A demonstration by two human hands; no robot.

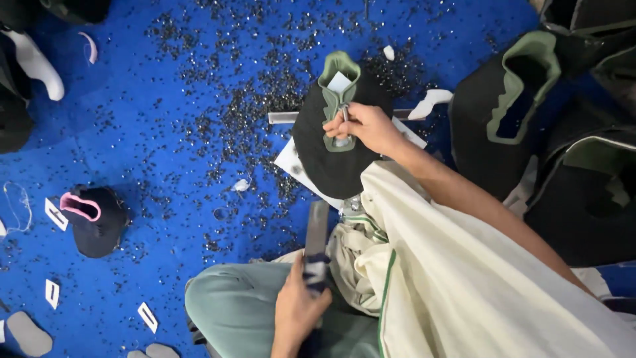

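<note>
A black shoe upper with a green collar (331, 149) lies on a white board in front of me. My right hand (363, 126) presses a small metal punch against its green tongue. My left hand (299, 308) grips a flat dark metal bar (317, 229) by its wrapped end, held above my lap. The bar points up toward the shoe upper and stays apart from it.
The blue mat (152, 119) is strewn with tiny dark punched scraps. A black upper with pink collar (96, 219) lies left. More black and green uppers (510, 99) are stacked at the right. White tags and grey insoles lie bottom left. My knee (232, 305) is bent below.
</note>
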